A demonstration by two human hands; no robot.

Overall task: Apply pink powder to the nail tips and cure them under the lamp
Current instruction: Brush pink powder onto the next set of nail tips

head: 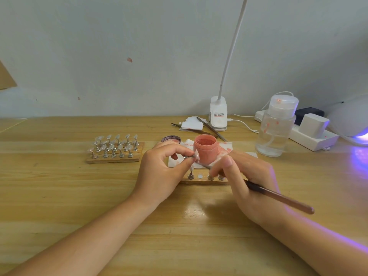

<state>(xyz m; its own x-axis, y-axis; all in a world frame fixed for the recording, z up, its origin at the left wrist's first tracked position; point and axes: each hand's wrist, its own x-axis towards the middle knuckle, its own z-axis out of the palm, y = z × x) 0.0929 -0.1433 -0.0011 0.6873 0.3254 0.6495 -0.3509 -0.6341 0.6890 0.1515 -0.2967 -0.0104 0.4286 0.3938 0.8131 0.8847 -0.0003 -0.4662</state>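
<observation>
Head view: left hand [161, 168] pinches a nail tip [196, 156] on its stand; right hand [245, 176] grips a brush [278, 196] whose tip points left, touching it.

Bare table [59, 196] lies open on the near left. Ahead, the powder jar [205, 148] blocks the middle, a rack of nail stands [115, 149] far left, bottle [275, 134] and power strip [310, 136] far right.

Open pink powder jar [205, 149] beside held nail tip [196, 156]
</observation>
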